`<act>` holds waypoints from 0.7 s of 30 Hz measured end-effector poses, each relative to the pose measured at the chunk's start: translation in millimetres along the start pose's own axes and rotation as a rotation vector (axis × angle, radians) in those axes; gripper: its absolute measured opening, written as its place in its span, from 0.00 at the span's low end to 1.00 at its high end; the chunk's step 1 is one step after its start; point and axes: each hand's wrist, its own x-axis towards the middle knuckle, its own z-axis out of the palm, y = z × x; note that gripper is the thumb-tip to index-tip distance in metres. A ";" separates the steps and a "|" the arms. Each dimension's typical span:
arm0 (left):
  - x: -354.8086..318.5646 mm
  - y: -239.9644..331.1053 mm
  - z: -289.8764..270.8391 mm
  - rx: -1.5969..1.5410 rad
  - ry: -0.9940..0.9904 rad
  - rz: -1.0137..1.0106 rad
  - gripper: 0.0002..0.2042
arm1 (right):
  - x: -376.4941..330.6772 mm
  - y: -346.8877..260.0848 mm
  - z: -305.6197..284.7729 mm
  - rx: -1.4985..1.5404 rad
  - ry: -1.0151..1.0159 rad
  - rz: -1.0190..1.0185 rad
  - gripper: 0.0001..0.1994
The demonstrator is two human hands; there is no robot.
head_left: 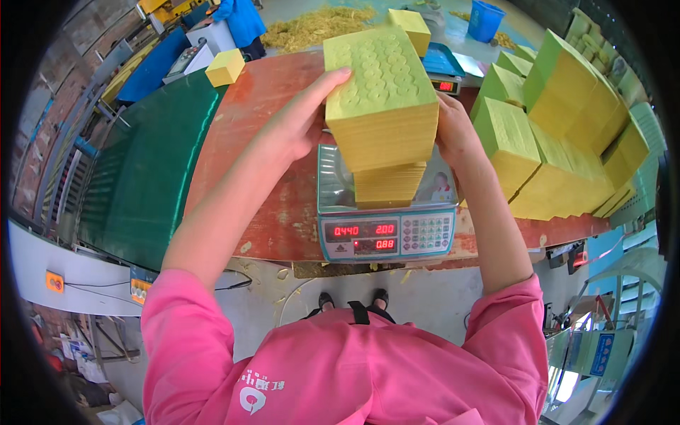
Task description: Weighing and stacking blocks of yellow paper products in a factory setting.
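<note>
Between my two hands is a thick stack of yellow paper sheets [382, 134], its top sheet embossed with rows of round patterns. My left hand [301, 124] is closed on its left side, thumb lying on the top edge. The right side is gripped by my right hand [455, 127], whose fingers are partly hidden behind the stack. Below it a smaller-looking yellow stack [389, 187] stands on the metal pan of a digital scale [428, 235]. Whether the two stacks touch, I cannot tell. The scale's red display is lit.
Several yellow paper stacks [506, 142] crowd the right of the red table [265, 205]. A second scale [445, 67] stands behind, near another yellow block [409, 30]. A green conveyor belt [145, 163] runs along the left, with a yellow block [225, 67] beyond. A person in blue [242, 25] stands far left.
</note>
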 end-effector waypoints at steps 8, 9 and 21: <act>40.3 -21.4 -0.5 0.075 -0.032 -0.113 0.38 | 17.9 24.9 -29.8 -0.100 0.031 0.102 0.16; 43.0 -24.6 -2.3 0.070 -0.035 -0.098 0.38 | 18.8 27.4 -29.8 -0.104 0.024 0.116 0.16; 35.5 -28.3 6.7 0.179 0.047 -0.061 0.38 | 21.3 45.9 -33.4 -0.243 0.070 -0.027 0.17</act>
